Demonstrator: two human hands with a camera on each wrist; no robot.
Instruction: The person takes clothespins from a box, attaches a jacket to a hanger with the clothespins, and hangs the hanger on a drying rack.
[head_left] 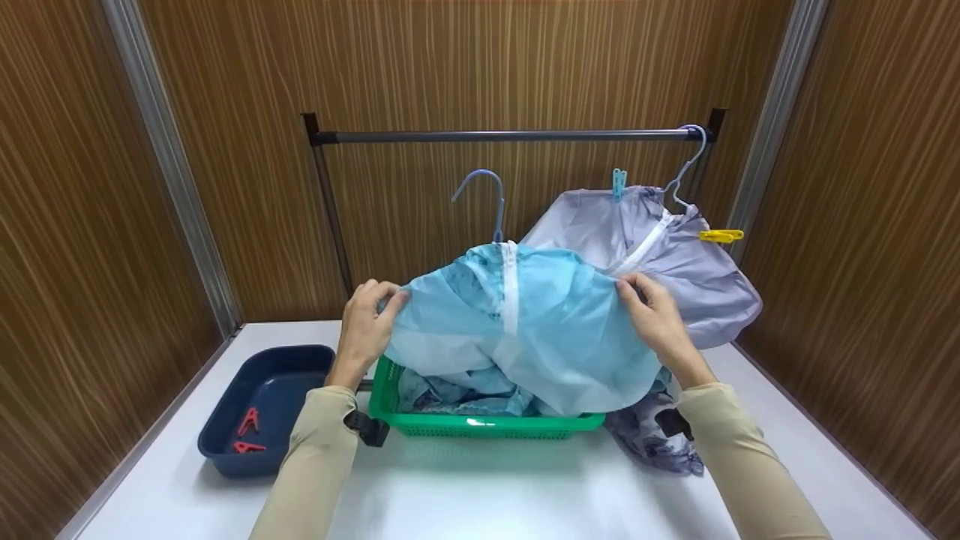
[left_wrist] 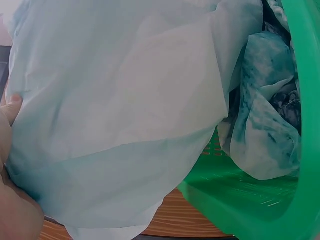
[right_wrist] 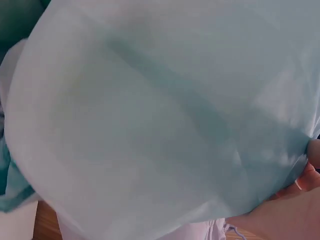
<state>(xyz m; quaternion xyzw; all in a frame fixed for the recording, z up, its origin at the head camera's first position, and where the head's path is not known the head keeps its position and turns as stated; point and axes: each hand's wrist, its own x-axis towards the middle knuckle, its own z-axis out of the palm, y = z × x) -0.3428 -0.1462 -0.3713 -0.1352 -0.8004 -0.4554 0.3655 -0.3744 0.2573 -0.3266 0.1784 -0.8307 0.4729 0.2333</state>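
Note:
A light blue garment [head_left: 570,322] with a white zipper [head_left: 511,292] hangs spread out on a hanger [head_left: 500,206], whose purple-blue hook stands up free below the rod. My left hand [head_left: 367,322] pinches the garment's left shoulder between thumb and fingers. At the opposite shoulder, my right hand [head_left: 658,319] pinches the cloth the same way. In the right wrist view the thin fabric [right_wrist: 140,130] fills most of the picture, fingers at its right edge. The garment's lower part hangs over a green basket [head_left: 480,426] holding more blue patterned cloth [left_wrist: 265,115].
A black rack with a horizontal rod [head_left: 510,136] stands behind. At its right end hangs a lilac garment [head_left: 705,285] with a blue clothespin [head_left: 618,185] and a yellow clothespin [head_left: 721,236]. Red clothespins [head_left: 250,422] lie in a dark blue basin [head_left: 217,448] at left.

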